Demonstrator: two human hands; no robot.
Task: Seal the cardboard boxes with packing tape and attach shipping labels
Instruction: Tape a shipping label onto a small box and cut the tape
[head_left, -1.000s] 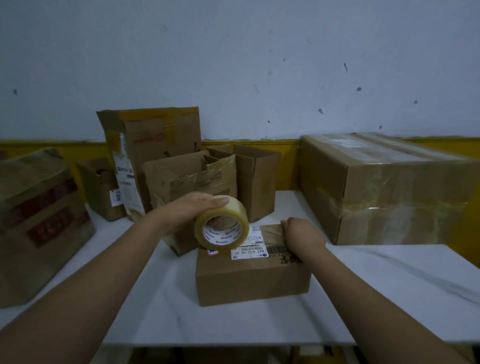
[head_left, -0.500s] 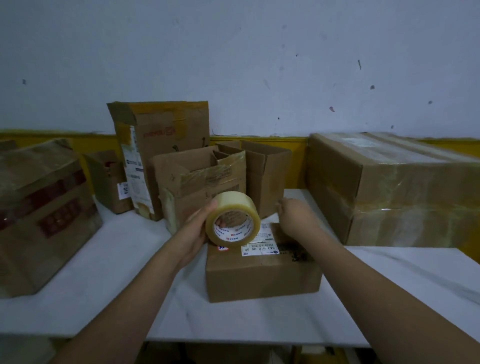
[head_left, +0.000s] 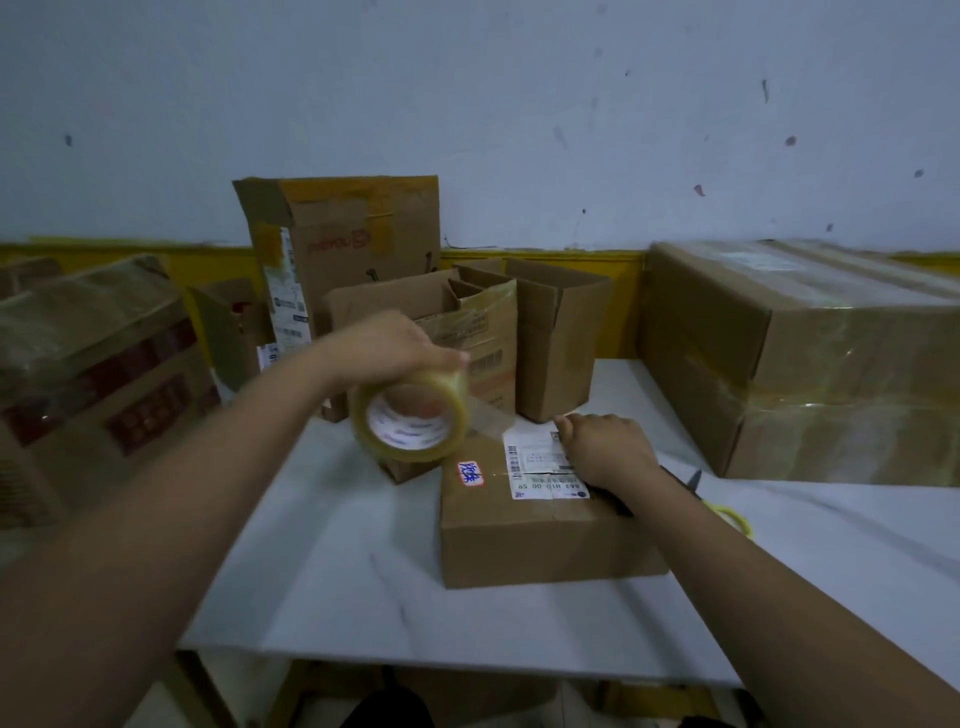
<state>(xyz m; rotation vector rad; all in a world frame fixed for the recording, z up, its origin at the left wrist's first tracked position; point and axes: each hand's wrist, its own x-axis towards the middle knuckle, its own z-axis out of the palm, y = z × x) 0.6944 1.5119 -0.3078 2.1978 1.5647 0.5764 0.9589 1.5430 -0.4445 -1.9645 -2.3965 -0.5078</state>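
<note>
Left hand (head_left: 387, 348) grips tape roll (head_left: 410, 422); right hand (head_left: 608, 449) pins the strip's end on box (head_left: 540, 525) (fingers curled). Best pull taut, flat along the seam.

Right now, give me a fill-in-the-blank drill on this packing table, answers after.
The left hand grips a roll of clear ____.
The right hand pinches the tape's free end on the small box's white ____.
Right of that box lie ____ with yellow handles.
Missing words: tape; label; scissors.
</note>
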